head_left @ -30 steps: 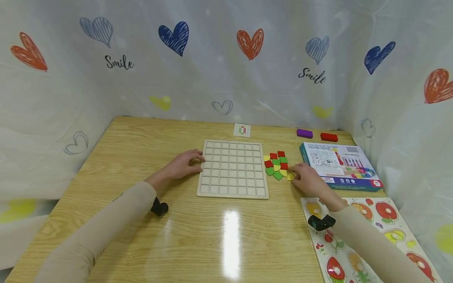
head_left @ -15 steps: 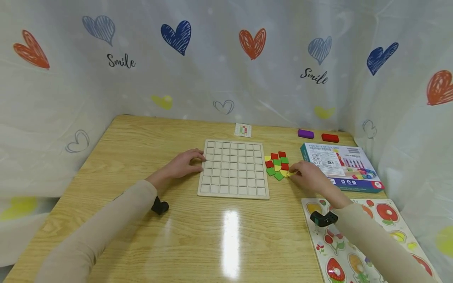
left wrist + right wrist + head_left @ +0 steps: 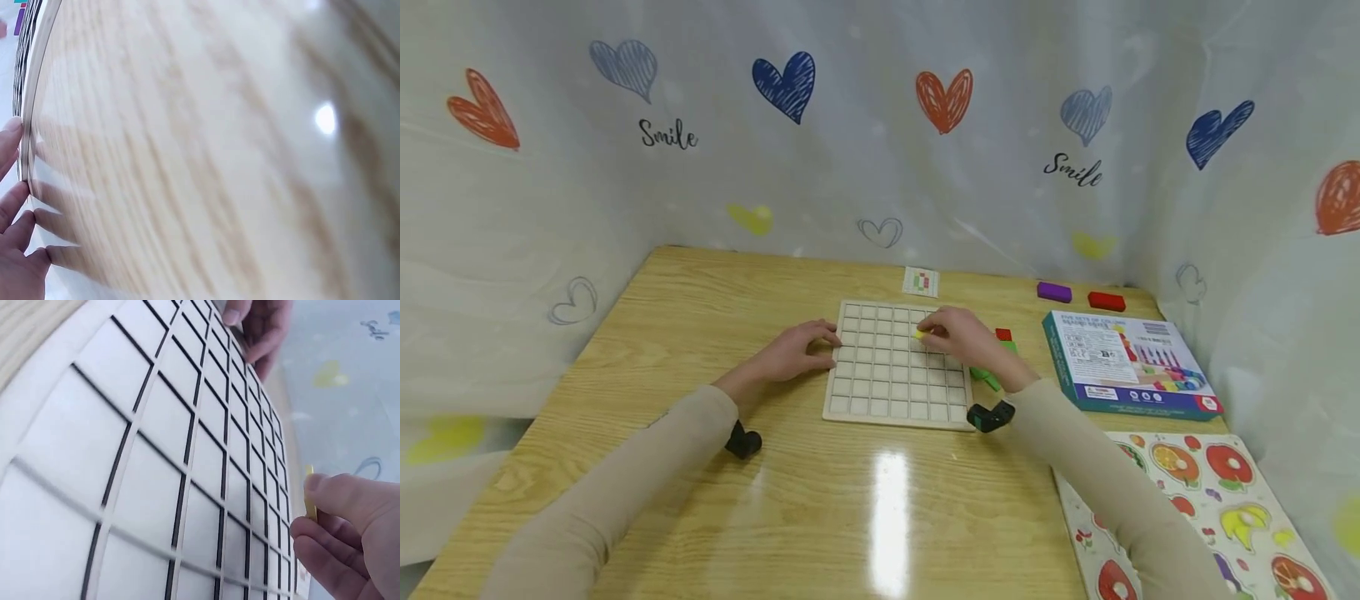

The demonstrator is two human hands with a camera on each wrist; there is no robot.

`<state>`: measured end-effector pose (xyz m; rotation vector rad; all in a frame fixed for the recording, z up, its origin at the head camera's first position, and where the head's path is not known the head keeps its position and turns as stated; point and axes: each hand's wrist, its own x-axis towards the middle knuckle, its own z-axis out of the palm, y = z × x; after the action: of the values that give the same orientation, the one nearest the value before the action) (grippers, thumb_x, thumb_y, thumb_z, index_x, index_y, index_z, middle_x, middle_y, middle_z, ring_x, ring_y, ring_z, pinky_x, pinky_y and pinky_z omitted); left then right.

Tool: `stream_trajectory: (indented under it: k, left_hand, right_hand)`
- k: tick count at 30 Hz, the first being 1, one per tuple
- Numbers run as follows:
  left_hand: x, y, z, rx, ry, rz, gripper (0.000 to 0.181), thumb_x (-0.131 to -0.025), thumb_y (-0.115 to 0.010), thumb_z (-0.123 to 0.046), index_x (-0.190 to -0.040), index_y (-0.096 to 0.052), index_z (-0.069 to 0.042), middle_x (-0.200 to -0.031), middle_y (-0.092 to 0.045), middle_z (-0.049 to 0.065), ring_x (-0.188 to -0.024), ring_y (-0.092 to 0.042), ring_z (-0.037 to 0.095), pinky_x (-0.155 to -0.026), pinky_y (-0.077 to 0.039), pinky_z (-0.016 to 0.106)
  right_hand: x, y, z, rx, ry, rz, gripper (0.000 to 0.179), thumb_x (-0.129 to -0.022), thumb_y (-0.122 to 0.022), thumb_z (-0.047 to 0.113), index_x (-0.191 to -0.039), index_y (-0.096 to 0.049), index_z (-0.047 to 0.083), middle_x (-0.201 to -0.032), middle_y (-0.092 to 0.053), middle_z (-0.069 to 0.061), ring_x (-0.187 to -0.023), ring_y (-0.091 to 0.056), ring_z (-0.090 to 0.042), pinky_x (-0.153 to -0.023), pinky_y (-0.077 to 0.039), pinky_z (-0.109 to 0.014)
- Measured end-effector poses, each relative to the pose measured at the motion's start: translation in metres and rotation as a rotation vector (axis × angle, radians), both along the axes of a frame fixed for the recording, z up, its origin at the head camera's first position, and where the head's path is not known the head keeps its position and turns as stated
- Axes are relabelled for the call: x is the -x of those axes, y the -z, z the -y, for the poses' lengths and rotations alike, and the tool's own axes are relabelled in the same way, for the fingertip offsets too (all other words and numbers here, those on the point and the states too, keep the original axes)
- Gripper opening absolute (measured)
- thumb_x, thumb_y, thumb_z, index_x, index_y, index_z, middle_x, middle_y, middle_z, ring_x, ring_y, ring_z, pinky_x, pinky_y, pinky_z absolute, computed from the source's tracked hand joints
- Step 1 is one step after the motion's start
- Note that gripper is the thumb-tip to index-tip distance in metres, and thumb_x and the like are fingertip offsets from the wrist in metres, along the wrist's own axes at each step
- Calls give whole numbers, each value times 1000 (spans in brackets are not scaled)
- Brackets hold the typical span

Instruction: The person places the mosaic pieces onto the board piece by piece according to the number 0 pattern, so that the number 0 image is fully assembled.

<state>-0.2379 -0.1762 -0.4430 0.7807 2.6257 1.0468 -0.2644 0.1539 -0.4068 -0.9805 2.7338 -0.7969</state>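
Lower the thin yellow piece (image 3: 309, 504), pinched between thumb and fingertips of the right hand (image 3: 966, 337) over the far right cells of the square pale-wood grid board (image 3: 880, 372), flat and squared to one cell. Steady the left edge with the relaxed left hand (image 3: 790, 352), gripping nothing. Mind the flat green tiles (image 3: 986, 378) just beside, partly screened from view; note the square printed card (image 3: 921, 282) beyond.

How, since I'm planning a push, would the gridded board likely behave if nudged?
The gridded board is probably stiff: its edges look straight. Lying broad and low, it seems unlikely to tip. It may slide on the glossy table, though the left hand touching its edge could steady it.
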Motion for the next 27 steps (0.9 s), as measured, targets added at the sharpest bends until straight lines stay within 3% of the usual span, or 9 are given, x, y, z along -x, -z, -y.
stream_trajectory:
  k: [6,11,27]
  left_hand:
    - [1,1,-4,5,10,-12,32,-92,-70,-18,-122,-65,-7,-148,-43,17,-144,-25,36,-116,-21,51]
    - [1,-1,-7,17,8,-17,32,-92,-70,-17,-121,-65,-5,-147,-44,18,-144,-26,37,-116,-21,50]
    - [0,-1,-2,22,-4,-1,32,-92,-70,-16,-121,-64,-5,-148,-43,18,-144,-26,37,-116,-21,51]
  right_hand:
    - [22,12,43,-41,-17,-80,23,-95,-66,12,-115,-71,2,-105,-67,-11,-91,-62,-22,-80,-53,-35]
    - [33,19,57,-65,-4,-62,23,-95,-65,12,-115,-72,3,-106,-68,-11,-95,-62,-23,-82,-52,-35]
    - [35,16,61,-83,-51,-26,25,-95,-63,7,-118,-71,4,-110,-66,-11,-95,-57,-23,-80,-49,-37]
